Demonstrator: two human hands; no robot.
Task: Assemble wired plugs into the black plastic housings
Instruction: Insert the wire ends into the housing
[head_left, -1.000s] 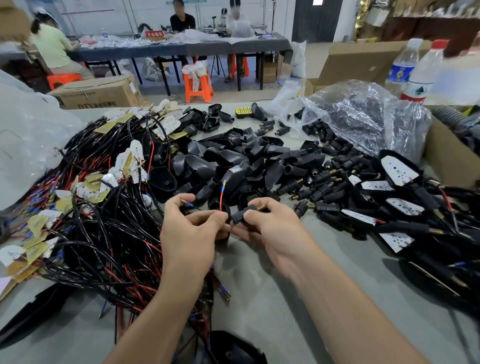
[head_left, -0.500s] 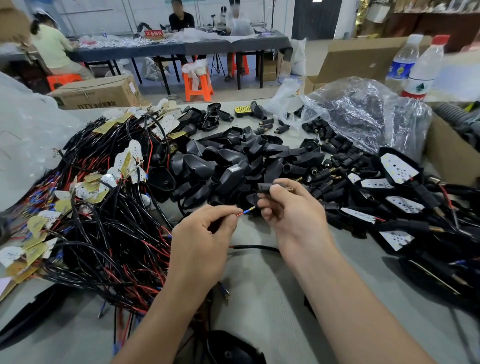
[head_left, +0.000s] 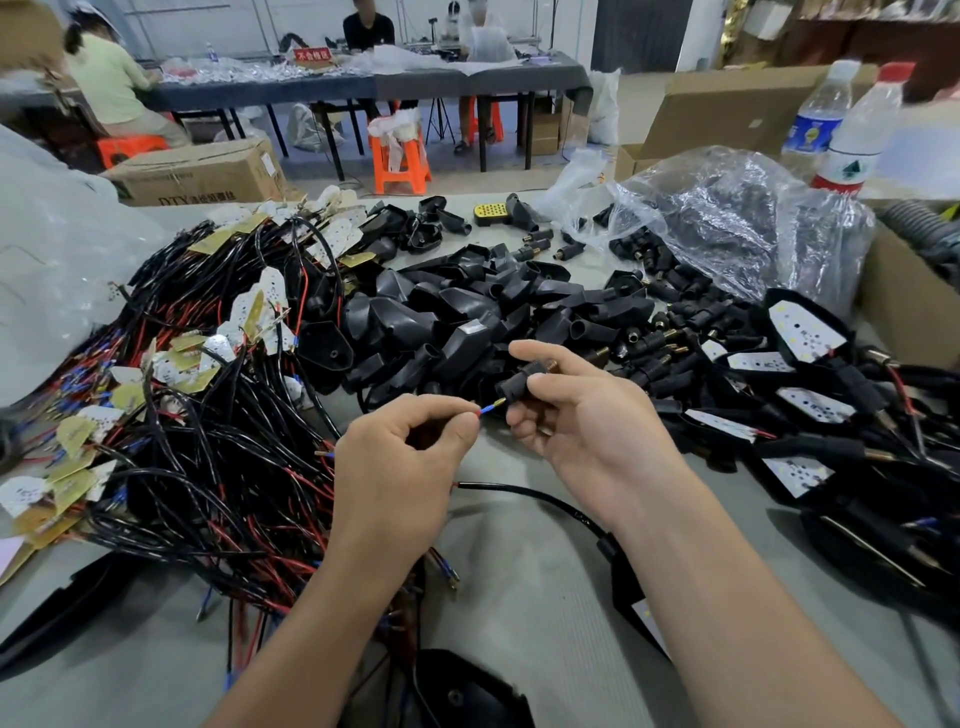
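Left hand (head_left: 395, 467) fingers pinch a blue-sleeved wire terminal (head_left: 491, 408), its tip just beside the black barrel plug (head_left: 524, 382) gripped by right hand (head_left: 582, 421) fingers

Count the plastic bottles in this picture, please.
2. The bottle with the blue label stands at the far right, behind the clear plastic bag. The bottle with the red cap stands just to its right. More could be hidden from view.

Two hands (head_left: 400, 467) (head_left: 587, 431), two plastic bottles (head_left: 818, 119) (head_left: 862, 140), three people (head_left: 109, 83) (head_left: 369, 26) (head_left: 483, 31) at far tables, one yellow perforated part (head_left: 491, 213)
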